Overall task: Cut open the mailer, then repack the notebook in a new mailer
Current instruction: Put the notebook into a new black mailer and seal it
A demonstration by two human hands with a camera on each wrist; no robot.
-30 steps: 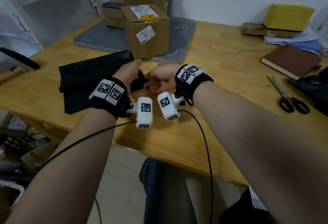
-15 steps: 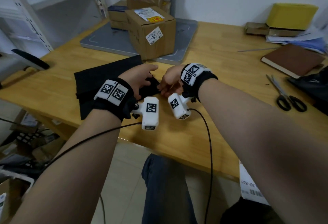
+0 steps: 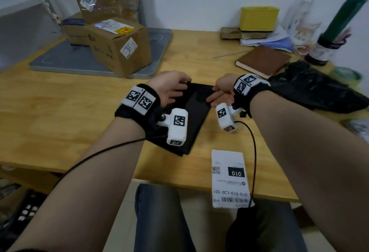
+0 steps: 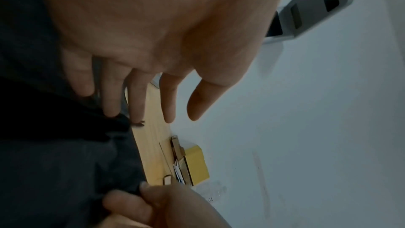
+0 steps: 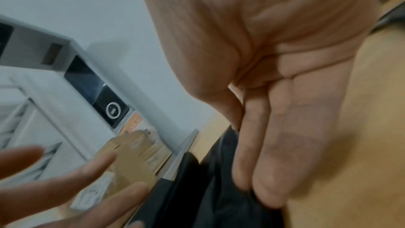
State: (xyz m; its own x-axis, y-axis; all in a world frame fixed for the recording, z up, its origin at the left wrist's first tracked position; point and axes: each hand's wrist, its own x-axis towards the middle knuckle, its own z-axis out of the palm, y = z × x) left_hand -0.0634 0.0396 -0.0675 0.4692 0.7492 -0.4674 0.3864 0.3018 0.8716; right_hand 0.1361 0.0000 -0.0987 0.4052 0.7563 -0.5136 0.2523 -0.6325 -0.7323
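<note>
A flat black new mailer [image 3: 196,112] lies on the wooden table [image 3: 60,116] between my hands. My left hand [image 3: 179,90] is over its far left corner with straight, spread fingers; in the left wrist view the fingertips [image 4: 109,110] touch the black film [image 4: 65,171]. At the far right corner my right hand [image 3: 217,96] pinches the mailer's edge [image 5: 208,188] between thumb and fingers. The brown notebook [image 3: 263,62] lies shut at the back right. Beside it sits the crumpled old black mailer [image 3: 313,90].
A white shipping label [image 3: 229,177] lies at the table's near edge. Cardboard boxes [image 3: 119,46] stand on a grey platform [image 3: 60,60] at the back left. A yellow box [image 3: 258,19], papers and a dark bottle [image 3: 323,50] crowd the back right.
The new mailer has come from the left side to the middle of the table. My left hand has let go of it and spread its fingers; the right hand still pinches it.
</note>
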